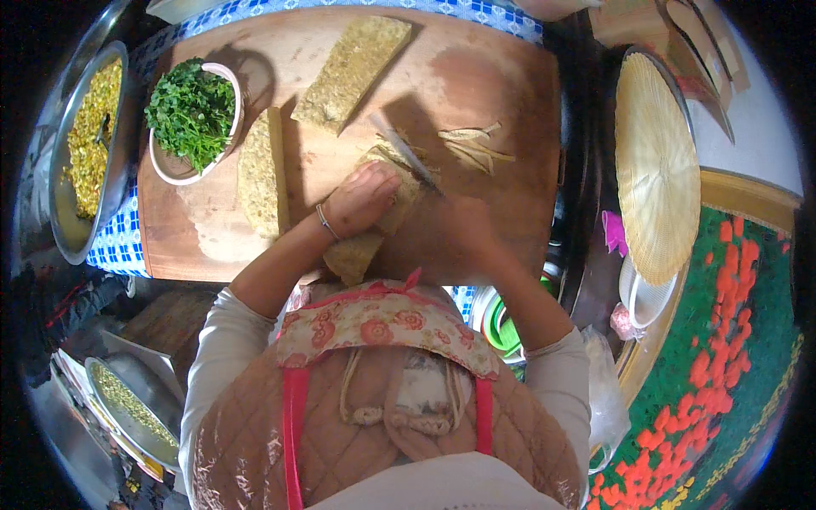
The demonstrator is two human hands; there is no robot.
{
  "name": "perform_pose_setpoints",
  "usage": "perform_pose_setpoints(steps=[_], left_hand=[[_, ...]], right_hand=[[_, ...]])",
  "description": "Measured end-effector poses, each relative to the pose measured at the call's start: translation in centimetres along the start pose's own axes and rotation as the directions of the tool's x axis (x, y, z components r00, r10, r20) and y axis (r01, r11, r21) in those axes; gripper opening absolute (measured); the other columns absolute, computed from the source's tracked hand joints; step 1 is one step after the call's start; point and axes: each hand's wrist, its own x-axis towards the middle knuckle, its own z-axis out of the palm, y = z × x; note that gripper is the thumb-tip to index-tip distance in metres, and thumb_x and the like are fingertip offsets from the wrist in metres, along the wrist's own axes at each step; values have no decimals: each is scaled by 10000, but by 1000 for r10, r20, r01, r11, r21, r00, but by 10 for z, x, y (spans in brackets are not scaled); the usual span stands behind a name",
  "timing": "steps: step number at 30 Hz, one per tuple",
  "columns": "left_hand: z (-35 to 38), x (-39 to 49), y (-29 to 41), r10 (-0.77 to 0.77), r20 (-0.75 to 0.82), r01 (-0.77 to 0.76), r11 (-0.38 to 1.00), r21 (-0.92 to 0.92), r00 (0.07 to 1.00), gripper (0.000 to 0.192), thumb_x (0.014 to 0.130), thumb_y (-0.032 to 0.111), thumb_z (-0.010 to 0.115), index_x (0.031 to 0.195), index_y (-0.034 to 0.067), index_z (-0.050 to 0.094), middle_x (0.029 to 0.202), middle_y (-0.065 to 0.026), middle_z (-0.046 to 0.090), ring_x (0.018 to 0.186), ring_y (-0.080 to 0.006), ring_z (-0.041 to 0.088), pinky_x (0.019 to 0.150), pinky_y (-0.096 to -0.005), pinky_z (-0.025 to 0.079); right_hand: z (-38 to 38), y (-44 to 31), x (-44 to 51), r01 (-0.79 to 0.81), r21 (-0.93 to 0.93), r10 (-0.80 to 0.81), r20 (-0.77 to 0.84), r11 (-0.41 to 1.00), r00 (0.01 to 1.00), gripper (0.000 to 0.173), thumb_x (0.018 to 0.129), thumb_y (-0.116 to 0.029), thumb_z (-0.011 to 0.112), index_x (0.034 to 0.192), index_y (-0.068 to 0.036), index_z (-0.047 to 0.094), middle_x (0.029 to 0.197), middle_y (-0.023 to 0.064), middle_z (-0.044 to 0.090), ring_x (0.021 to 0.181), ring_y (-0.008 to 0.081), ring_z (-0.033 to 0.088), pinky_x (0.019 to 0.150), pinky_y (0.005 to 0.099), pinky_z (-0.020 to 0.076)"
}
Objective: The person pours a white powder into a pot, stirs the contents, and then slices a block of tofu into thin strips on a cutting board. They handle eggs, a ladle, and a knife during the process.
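My right hand (470, 223) grips a knife (408, 154), its blade slanting up and left over a pale yellow, speckled slab of food (400, 207). My left hand (364, 196) presses on that slab with the fingertips close beside the blade. Thin cut strips (475, 145) lie right of the knife on the wooden board (210, 220). Beyond my hands is a long speckled slab (354, 70). Another slab (261, 172) stands left of my left hand, and a smaller wedge (352, 256) lies below my wrist. The knife's handle is hidden in my right hand.
A pale basket (237, 95) of chopped green herbs (191, 115) stands at the board's left. Farther left is a metal basin (78, 245) of yellow mixed food (95, 143). Woven round trays (656, 166) stand at right. Below left sits a bowl (137, 408).
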Motion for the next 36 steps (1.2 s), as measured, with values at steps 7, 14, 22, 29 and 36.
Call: perform_pose_setpoints(steps=[7,14,22,29,36], left_hand=[[-5,-2,6,17,-74,-15,1000,20,997,397,814,130,613,1190,25,542,1178,-156,560,1188,-331,510,1085,-458,359],[3,8,-5,-35,13,36,997,-71,999,316,815,99,583,1117,8,563,1107,-177,581,1072,-358,530,952,-470,417],[-1,-8,1,107,-159,-102,994,36,981,374,849,125,582,1210,38,541,1179,-144,549,1159,-339,512,1070,-452,371],[1,-10,1,-9,-88,13,999,49,996,433,831,152,633,1237,37,534,1233,-184,540,1198,-369,494,1080,-489,355],[4,-7,-12,-102,113,107,993,-42,988,438,830,128,624,1245,29,519,1239,-202,518,1198,-375,476,1032,-473,380]], right_hand=[[-18,5,-30,-34,-156,28,-41,987,999,196,818,-209,631,836,-21,682,797,218,681,767,403,677,682,500,544],[-24,-18,-18,62,-34,-58,94,997,994,186,851,-165,599,885,-9,692,818,232,688,746,391,694,673,492,564],[0,2,-5,-9,-81,9,-2,997,1000,176,814,-150,590,862,-19,697,843,198,699,767,374,687,697,487,550],[-21,4,-41,-32,-192,36,16,981,999,110,807,-77,575,831,-6,655,812,233,668,770,419,660,692,481,544],[-16,-19,-15,77,-87,-68,97,993,993,327,752,-311,734,784,14,718,779,232,686,759,385,697,663,457,565]])
